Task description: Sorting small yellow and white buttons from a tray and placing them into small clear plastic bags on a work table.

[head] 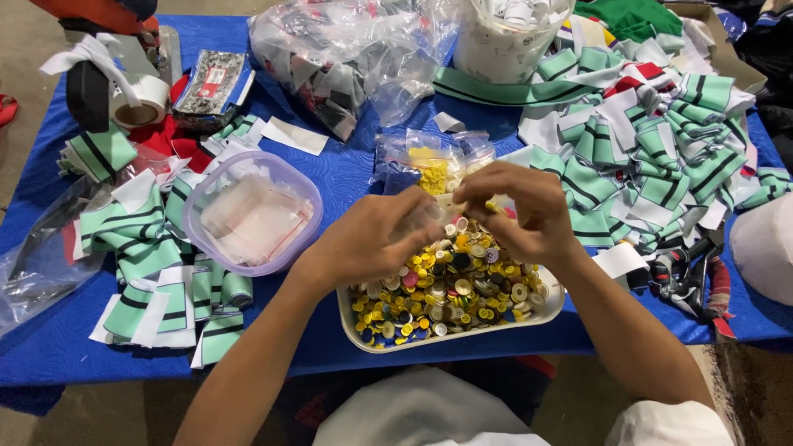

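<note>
A white tray point(552, 299) heaped with several mixed buttons point(446, 293) in yellow, white, blue and pink sits at the table's near edge. My left hand point(372, 239) and my right hand point(520, 211) meet just above the tray's far side. Both pinch a small clear plastic bag point(439, 208) between their fingertips. What is inside the bag is hidden by my fingers. Behind the hands lie small clear bags with yellow buttons point(429, 169).
A clear round bowl point(307, 221) of small zip bags stands left of the tray. Green, white and black striped fabric pieces point(652, 157) pile up at right and at left point(149, 248). A large plastic bag point(347, 49), white bucket point(504, 41) and tape roll point(140, 103) sit behind on the blue tablecloth point(347, 157).
</note>
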